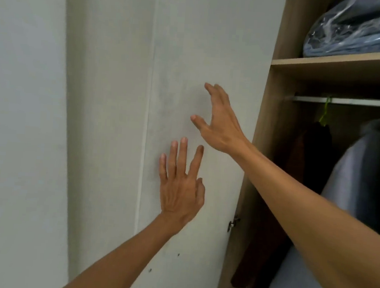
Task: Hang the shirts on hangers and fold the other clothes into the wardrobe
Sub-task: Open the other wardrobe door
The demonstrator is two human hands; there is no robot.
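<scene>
The wardrobe (pixel 260 126) stands open, its wooden side panel just right of the pale door (pixel 191 54) that fills the middle of the view. Both hands are bare and hold nothing.

The left hand (pixel 180 188) is in front of the door's lower half, wide open, with the fingers (pixel 182 152) straight, pointing up and slightly fanned. It lies close against the door face, but contact cannot be confirmed. The right hand (pixel 222 123) is higher on the door and nearer its hinged edge. It is also open, with the fingers spread and gently bent and the thumb held apart below them. Whether the fingertips touch the panel cannot be told. Its forearm crosses the wardrobe opening to the right of the door.

Right of the door, a wooden shelf (pixel 336 62) carries a clear plastic bag (pixel 354 31) stuffed with blue fabric. Under the shelf runs a pale rail (pixel 345 101) with two green hangers (pixel 325 112) hooked over it. A dark brown garment (pixel 314 152) hangs from the hanger nearer the door, and a grey garment (pixel 351 177) hangs beyond it. A metal hinge (pixel 233 223) sits at the door's lower right edge.
</scene>
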